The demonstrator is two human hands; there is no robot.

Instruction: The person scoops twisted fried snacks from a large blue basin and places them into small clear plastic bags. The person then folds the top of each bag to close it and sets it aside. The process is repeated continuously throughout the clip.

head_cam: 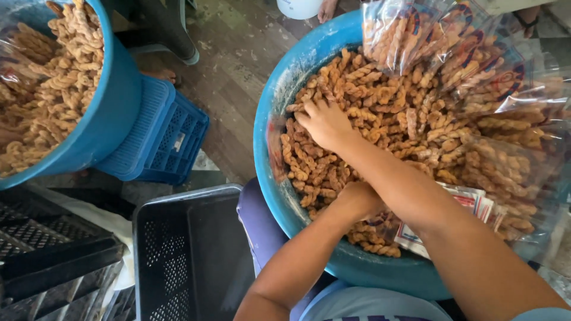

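A big blue tub rests on my lap, full of golden twisted fried snacks. My right hand lies palm down on the heap near the tub's left side, fingers dug into the twists. My left hand is tucked under my right forearm, closed down among the snacks by the near rim; what it holds is hidden. Several clear plastic bags packed with the same twists lie piled on the tub's right half. A stack of empty printed bags sits beneath my right arm.
A second blue tub of twists stands at the left on an overturned blue crate. Black plastic crates sit at the lower left. Another person's hand and a white container show at the top edge.
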